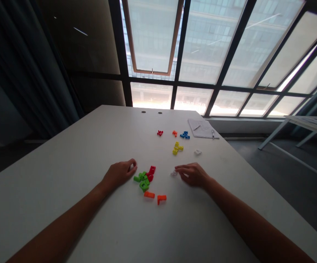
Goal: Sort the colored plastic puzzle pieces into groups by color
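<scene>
Your left hand (118,173) rests curled on the white tabletop (65,190), just beside a heap of green and red plastic blocks (144,178). Your right hand (193,174) lies loosely curved, its fingertips just beside a small white plastic piece (174,174); neither hand pinches anything. From the heap, orange plastic blocks (155,197) sit at 5 o'clock, with yellow plastic blocks (176,148) and, farther off, a white paper notepad (202,128) at 1 o'clock.

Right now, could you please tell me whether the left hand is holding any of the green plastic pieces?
No, the curled left hand lies beside the bright green plastic pieces, not gripping any.
</scene>
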`<state>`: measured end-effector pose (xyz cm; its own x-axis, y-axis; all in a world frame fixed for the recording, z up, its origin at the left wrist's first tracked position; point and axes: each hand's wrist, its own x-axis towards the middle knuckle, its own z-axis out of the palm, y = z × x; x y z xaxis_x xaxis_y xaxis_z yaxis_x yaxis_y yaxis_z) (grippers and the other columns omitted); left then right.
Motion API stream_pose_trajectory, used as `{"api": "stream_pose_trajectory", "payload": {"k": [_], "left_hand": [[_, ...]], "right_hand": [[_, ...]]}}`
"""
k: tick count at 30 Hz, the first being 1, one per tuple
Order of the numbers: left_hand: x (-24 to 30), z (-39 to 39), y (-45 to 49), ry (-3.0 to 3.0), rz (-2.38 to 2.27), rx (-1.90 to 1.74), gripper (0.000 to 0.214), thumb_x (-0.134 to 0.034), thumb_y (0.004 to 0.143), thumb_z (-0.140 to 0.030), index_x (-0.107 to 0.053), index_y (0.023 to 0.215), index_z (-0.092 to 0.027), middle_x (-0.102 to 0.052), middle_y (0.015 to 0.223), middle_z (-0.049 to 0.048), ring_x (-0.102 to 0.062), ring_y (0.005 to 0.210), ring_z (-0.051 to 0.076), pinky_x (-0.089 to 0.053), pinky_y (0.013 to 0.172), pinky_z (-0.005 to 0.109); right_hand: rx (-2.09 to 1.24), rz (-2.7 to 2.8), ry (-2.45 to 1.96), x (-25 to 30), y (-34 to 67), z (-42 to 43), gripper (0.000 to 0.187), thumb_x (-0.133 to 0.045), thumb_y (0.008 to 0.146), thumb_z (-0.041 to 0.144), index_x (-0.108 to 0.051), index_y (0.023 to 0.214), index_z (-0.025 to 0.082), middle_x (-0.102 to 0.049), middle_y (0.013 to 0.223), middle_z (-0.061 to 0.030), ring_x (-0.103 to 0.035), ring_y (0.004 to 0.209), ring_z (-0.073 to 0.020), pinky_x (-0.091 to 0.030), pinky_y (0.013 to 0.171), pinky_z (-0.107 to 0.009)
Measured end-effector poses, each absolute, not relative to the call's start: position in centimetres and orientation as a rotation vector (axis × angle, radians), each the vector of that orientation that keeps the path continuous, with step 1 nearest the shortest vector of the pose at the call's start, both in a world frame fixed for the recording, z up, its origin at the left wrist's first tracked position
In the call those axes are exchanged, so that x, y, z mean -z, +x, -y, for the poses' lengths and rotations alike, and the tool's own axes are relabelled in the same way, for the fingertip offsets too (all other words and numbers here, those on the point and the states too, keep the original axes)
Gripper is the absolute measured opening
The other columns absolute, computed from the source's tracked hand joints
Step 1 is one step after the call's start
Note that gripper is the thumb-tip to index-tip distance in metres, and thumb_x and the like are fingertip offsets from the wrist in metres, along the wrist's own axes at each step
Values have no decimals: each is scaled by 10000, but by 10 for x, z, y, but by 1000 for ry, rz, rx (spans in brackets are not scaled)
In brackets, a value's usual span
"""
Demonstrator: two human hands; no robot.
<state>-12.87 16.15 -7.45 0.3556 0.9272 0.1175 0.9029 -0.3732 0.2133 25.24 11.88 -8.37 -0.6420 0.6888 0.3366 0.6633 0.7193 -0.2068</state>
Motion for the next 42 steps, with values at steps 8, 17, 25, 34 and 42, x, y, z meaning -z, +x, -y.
{"api": "stream_pose_trajectory", "payload": {"k": [8, 17, 25, 34, 42], "left_hand": [[74, -162, -129, 2495, -1678, -328, 231, -447, 962, -439, -606, 969, -271, -690, 756, -20, -628, 667, 172, -327, 593, 263], [76, -162, -129, 2492, -1678, -338, 220, -453, 959, -433, -605, 962, -274, -696, 771, -23, -629, 678, 167, -322, 596, 260], [76, -163, -130, 2494, -1679, -327, 217, -452, 965, -430, -606, 971, -277, -688, 755, -28, -624, 665, 167, -314, 586, 262], [77, -163, -130, 2493, -1676, -341, 204, -465, 966, -425, -610, 975, -282, -682, 743, -29, -616, 646, 165, -298, 578, 256], [77, -163, -130, 2486, -1666, -358, 210, -466, 959, -434, -611, 975, -283, -685, 746, -26, -616, 652, 168, -290, 578, 255]], "right_hand": [[154, 2308, -1419, 88, 327, -147, 276, -522, 935, 260, -771, 1050, 227, -781, 1099, -51, -753, 817, -183, -562, 809, -287], [397, 1985, -1899, 99, 353, -159, 329, -491, 951, 300, -753, 1147, 266, -758, 1174, -37, -742, 982, -244, -576, 879, -360], [370, 1942, -1971, 95, 343, -159, 449, -491, 940, 240, -627, 1368, 236, -674, 1339, -56, -719, 1071, -270, -587, 915, -403], [-83, 2440, -918, 80, 252, -113, 347, -517, 946, 203, -682, 1247, 253, -728, 1248, -51, -753, 946, -160, -588, 822, -279], [-334, 2616, -463, 71, 196, -75, 361, -560, 907, 256, -660, 1252, 226, -741, 1210, -83, -749, 833, -149, -564, 698, -249]]}}
